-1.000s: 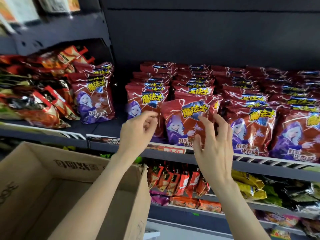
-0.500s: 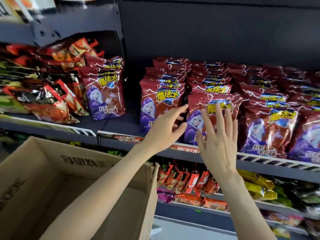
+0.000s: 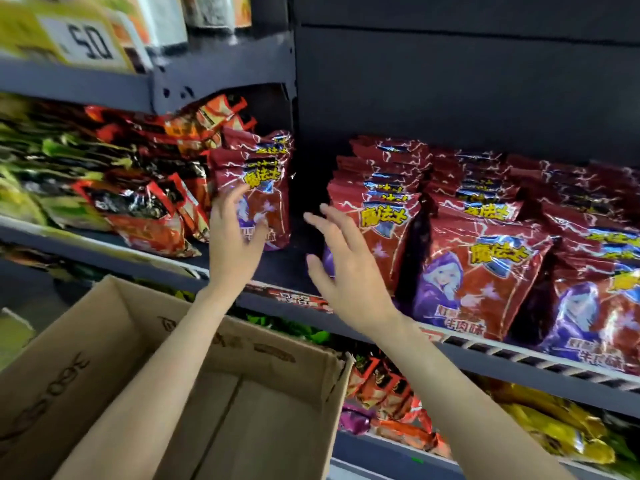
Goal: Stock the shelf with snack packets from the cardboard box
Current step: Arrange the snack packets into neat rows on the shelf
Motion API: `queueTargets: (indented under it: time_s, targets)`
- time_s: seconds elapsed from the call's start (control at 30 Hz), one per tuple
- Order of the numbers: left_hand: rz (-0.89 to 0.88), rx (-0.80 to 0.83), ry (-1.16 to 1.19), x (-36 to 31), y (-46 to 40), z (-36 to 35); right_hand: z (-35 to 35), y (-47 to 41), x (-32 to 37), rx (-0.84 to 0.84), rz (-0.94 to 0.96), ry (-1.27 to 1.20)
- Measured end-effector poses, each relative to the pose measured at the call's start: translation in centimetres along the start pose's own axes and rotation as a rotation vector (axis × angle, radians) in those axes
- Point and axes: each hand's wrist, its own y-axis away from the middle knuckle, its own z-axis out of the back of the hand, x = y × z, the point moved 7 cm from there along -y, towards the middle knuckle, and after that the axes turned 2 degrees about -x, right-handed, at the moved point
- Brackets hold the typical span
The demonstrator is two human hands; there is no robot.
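Rows of red snack packets [image 3: 481,268] with a purple figure stand on the dark shelf [image 3: 287,271]. A separate small stack of the same packets [image 3: 266,178] leans at the left, with a dark gap between the two groups. My left hand [image 3: 235,240] is raised in front of that left stack, fingers spread and holding nothing. My right hand [image 3: 343,268] hovers in front of the gap, fingers straight, beside the leftmost packet of the main rows. The open cardboard box [image 3: 194,393] sits below my arms, and its visible inside shows no packets.
Black, orange and green packets [image 3: 131,188] crowd the shelf to the left. A shelf above carries a yellow price tag [image 3: 83,39]. Below, lower shelves hold small red packets [image 3: 388,382] and yellow packets [image 3: 554,431]. A dark back panel [image 3: 467,81] rises behind the rows.
Both hands have moved left, away from the front packets of the main rows toward the gap and the left stack. The view has swung left and closer.
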Motion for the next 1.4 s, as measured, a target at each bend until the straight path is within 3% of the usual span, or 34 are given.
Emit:
queueTargets:
  time_s: [0.13, 0.33, 0.47, 0.6, 0.77, 0.97, 1.17, 1.4]
  targets:
    - [0.211, 0.085, 0.009, 5.0, -2.4, 0.3, -7.2, -4.9, -1.8, 0.166, -0.152, -0.060]
    - [0.284, 0.136, 0.015, 6.3, -3.7, -0.6, -12.7, -8.8, -4.3, 0.259, -0.294, -0.123]
    - [0.331, 0.111, 0.039, 6.7, -3.1, -0.3, -12.2, -7.8, -2.9, 0.178, -0.233, -0.148]
    - [0.351, 0.070, 0.205, 6.4, -1.5, 0.5, -10.1, -4.8, -1.0, 0.059, -0.129, -0.105]
    - [0.298, 0.106, 0.343, 3.5, 1.5, 0.4, -6.3, -0.5, 0.3, -0.046, -0.143, -0.018]
    - [0.206, 0.134, 0.313, 0.5, 3.5, -0.2, -3.7, 3.1, -0.2, -0.140, -0.164, 0.080]
    - [0.055, 0.278, 0.075, -2.9, 1.8, -1.6, -1.7, 3.4, -1.5, -0.207, -0.214, 0.079]
    - [0.052, 0.350, 0.190, -4.4, 2.0, -3.4, 0.6, 3.6, -3.0, -0.348, -0.251, 0.114]
